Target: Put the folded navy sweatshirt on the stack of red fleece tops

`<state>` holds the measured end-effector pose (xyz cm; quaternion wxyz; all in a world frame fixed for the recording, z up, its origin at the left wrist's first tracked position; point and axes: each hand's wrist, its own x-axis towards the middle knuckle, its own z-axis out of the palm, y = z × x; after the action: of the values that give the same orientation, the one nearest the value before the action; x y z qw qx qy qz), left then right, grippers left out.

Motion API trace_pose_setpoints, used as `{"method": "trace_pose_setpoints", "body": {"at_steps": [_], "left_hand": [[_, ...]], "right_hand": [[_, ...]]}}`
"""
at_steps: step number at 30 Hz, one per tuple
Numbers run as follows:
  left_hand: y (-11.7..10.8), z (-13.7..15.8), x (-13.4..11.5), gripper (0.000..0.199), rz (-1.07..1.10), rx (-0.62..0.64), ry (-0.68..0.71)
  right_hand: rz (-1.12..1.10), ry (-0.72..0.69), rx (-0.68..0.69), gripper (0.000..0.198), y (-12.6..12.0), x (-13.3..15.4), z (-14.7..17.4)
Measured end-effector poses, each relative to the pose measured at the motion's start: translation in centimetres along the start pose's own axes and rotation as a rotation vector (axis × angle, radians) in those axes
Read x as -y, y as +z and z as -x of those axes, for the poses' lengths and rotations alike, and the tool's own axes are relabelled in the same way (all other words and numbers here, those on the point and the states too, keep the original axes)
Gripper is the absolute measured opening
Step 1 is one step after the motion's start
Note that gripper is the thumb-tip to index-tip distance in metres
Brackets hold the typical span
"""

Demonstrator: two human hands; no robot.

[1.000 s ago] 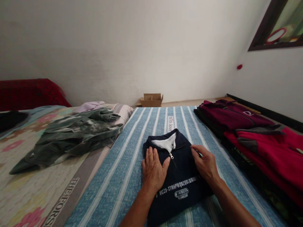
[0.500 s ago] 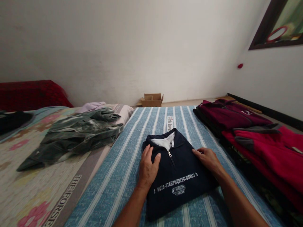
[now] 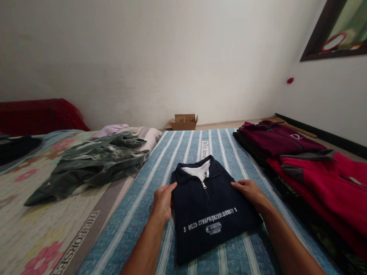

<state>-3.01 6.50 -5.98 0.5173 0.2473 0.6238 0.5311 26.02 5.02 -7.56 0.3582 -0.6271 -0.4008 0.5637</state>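
Note:
A folded navy sweatshirt [image 3: 209, 214] with a zip collar and white chest lettering lies flat on the blue striped bedspread [image 3: 143, 225]. My left hand [image 3: 163, 200] rests against its left edge, fingers curled at the side of the fold. On the opposite side, my right hand [image 3: 250, 193] lies along the right edge with the fingers flat on the fabric. Both hands touch the sweatshirt from the sides; whether the fingers reach under it is hidden.
A stack of maroon and red fleece garments [image 3: 301, 160] lies along the right. A crumpled green garment [image 3: 94, 164] sits at the left on a floral sheet [image 3: 34, 225]. A small cardboard box [image 3: 184, 121] stands by the far wall.
My left hand slid off the top of the sweatshirt to its left edge. The right hand moved slightly outward to the right edge. The sweatshirt's full front now shows.

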Motion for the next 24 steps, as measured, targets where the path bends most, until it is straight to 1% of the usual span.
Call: {"method": "trace_pose_setpoints", "body": {"at_steps": [2,3,6,11,14,20,24], "left_hand": [[0.0,0.3,-0.2,0.020,-0.009,0.100,-0.063],[0.0,0.4,-0.3,0.021,-0.017,0.131,-0.073],[0.0,0.4,0.0,0.023,-0.034,0.163,-0.038],[0.6,0.3,0.9,0.022,-0.085,0.085,0.141],[1.0,0.4,1.0,0.022,-0.085,0.055,0.187],[1.4,0.9,0.6,0.018,-0.065,0.054,0.199],[1.4,0.9,0.7,0.017,-0.069,0.047,0.200]], "right_hand": [[-0.035,0.003,0.012,0.026,0.0,0.0,0.0],[-0.048,0.007,0.021,0.025,0.0,0.1,0.1],[-0.097,0.031,0.053,0.023,0.0,0.2,0.2],[-0.171,0.051,0.143,0.017,0.1,0.6,0.6],[-0.185,0.047,0.176,0.020,0.1,0.6,0.7],[-0.117,-0.042,0.119,0.020,0.1,-0.3,-0.3],[-0.136,-0.079,0.048,0.019,0.3,-0.5,-0.9]]}}
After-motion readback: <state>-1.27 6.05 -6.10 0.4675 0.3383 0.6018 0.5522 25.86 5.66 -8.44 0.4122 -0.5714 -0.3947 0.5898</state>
